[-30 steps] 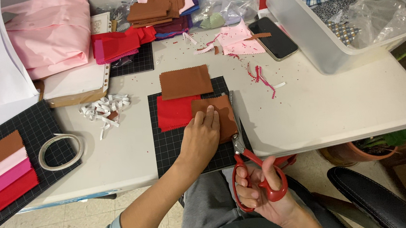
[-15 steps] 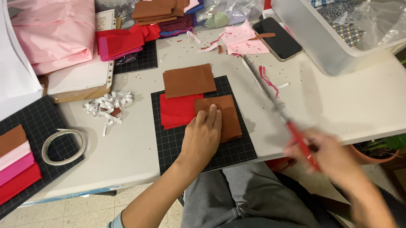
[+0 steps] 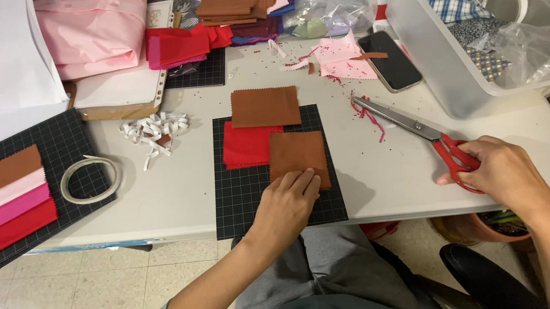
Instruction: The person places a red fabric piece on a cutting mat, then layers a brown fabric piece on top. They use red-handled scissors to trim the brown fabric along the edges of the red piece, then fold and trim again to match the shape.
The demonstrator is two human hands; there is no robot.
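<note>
Our left hand [image 3: 285,203] presses flat on the thin, limp brown fabric square [image 3: 297,159], on the black gridded cutting mat [image 3: 239,196] near us. Our right hand [image 3: 502,172] grips the red-handled scissors [image 3: 417,127] lying right; we judge those rigid, best held by the handles.

Red-handled scissors [image 3: 416,125] lie flat on the table; a brown fabric square [image 3: 297,158] overlaps red fabric [image 3: 245,145].

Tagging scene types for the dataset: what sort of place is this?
Likely a home craft or sewing table: small pinked fabric squares on a black gridded cutting mat, red-handled scissors under the right hand, and a clear plastic bin of fabric scraps.
</note>
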